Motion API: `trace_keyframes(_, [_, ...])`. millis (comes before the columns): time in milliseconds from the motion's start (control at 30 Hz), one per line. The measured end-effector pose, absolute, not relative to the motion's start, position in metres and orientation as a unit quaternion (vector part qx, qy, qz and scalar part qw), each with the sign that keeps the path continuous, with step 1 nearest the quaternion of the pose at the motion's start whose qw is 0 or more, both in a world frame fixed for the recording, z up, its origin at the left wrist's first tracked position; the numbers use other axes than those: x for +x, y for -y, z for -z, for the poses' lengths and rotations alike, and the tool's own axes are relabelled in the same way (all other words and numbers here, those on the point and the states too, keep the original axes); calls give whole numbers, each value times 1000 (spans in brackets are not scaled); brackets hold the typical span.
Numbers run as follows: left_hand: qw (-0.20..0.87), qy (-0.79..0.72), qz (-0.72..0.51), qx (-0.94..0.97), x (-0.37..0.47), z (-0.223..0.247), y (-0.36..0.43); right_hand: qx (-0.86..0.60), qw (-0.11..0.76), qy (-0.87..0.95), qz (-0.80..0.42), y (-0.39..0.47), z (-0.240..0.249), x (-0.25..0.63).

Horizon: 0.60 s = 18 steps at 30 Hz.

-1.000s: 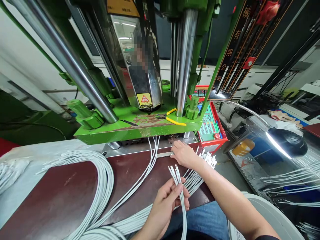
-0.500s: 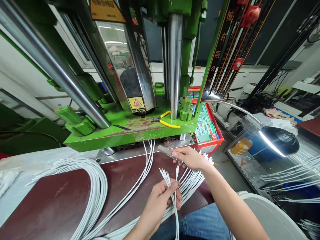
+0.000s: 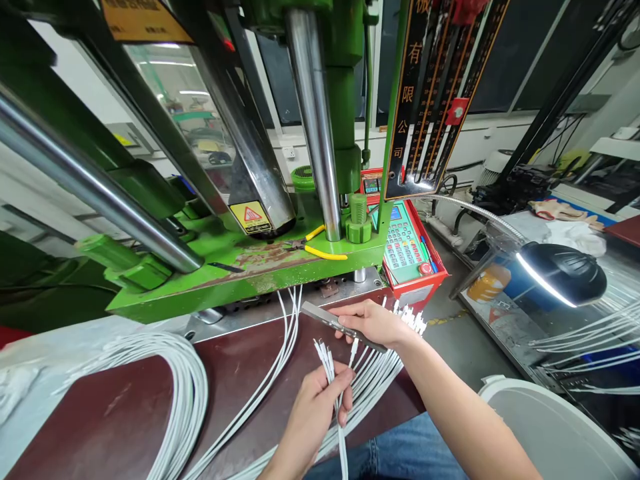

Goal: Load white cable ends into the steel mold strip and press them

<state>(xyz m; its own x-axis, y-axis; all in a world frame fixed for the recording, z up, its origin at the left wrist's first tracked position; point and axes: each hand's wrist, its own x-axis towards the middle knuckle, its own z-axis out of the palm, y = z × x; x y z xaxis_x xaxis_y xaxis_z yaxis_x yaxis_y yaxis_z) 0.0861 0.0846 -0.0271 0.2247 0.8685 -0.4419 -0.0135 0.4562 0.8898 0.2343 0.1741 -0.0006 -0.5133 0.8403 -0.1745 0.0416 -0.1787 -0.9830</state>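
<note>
My left hand (image 3: 317, 403) is closed around a small bundle of white cables (image 3: 325, 357), whose tips point up and away. One cable with a white plug end (image 3: 355, 348) stands apart from the others, just below the bar. In my right hand (image 3: 375, 321) is a flat grey metal bar (image 3: 320, 313), gripped between thumb and fingers and slanting above the bundle. Its near end is darker and runs under the palm. Beneath my hands, a larger group of white cables (image 3: 383, 377) lies across the dark red tabletop (image 3: 240, 373).
A green press (image 3: 250, 283) stands ahead, with yellow-handled pliers (image 3: 327, 254) on its base. Cables run under that base. A coiled cable bundle (image 3: 193, 380) lies left. To the right are a red control box (image 3: 417, 293), a lamp (image 3: 565, 273) and a white bin (image 3: 540, 427).
The view has shifted, so the press appears farther left. My right hand and the bar sit slightly farther left and lower in view. Both hands keep their holds.
</note>
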Motion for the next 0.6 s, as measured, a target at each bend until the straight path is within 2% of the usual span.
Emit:
trace_keyframes(433, [647, -558, -342, 391, 91, 21, -85, -374, 304, 594, -644, -173, 5, 230])
trace_keyframes(600, [695, -536, -360, 317, 99, 8, -86, -397, 325, 565, -646, -175, 3, 238])
